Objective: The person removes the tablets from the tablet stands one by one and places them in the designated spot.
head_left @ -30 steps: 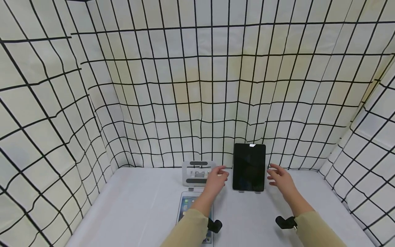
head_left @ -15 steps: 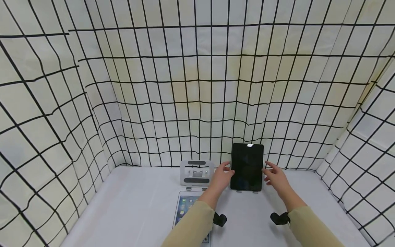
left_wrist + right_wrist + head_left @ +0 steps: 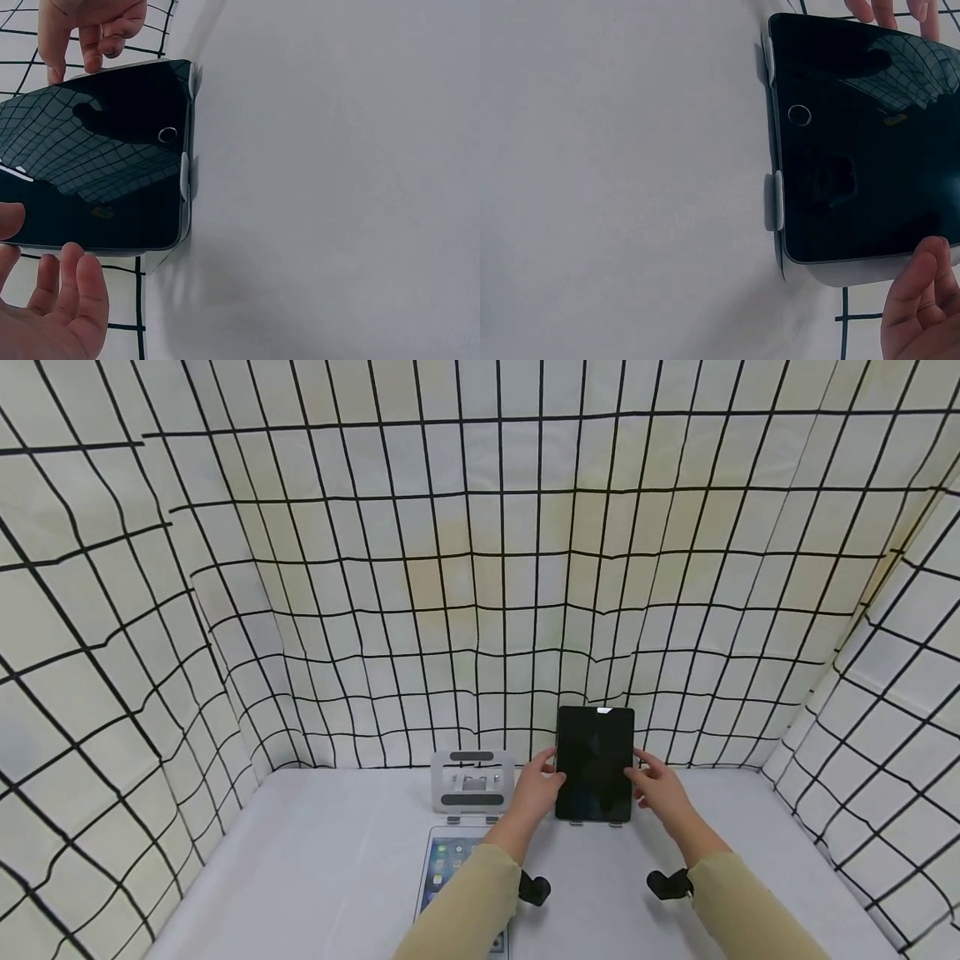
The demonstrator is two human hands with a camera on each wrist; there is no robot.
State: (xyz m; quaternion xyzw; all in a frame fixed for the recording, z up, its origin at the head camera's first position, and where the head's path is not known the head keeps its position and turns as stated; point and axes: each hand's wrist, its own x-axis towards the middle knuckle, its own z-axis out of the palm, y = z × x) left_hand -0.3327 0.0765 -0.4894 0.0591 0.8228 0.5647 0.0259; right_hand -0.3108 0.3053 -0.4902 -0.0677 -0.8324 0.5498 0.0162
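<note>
A black-screened tablet (image 3: pixel 595 764) leans back on a stand, its bottom edge resting behind two small lips (image 3: pixel 780 199) of the stand. My left hand (image 3: pixel 537 785) holds the tablet's left edge; in the left wrist view its thumb (image 3: pixel 10 220) lies on the screen while several fingers extend below the edge. On the opposite edge, my right hand (image 3: pixel 660 789) pinches the tablet, with the thumb at the front rim in the right wrist view. The tablet hides most of its stand. Dark reflections show on the glass around the round home button (image 3: pixel 167 135).
To the left stands a second, bare grey-white stand (image 3: pixel 472 781) with dark pads. In front of it a white tablet (image 3: pixel 442 864) with a lit screen lies flat, partly under my left sleeve (image 3: pixel 468 906). A black-gridded white wall (image 3: pixel 450 635) rises behind the white table (image 3: pixel 330 860).
Both hands have closed in on the black tablet from either side and now grip its edges. The tablet stays on its stand; the head view has shifted slightly.
</note>
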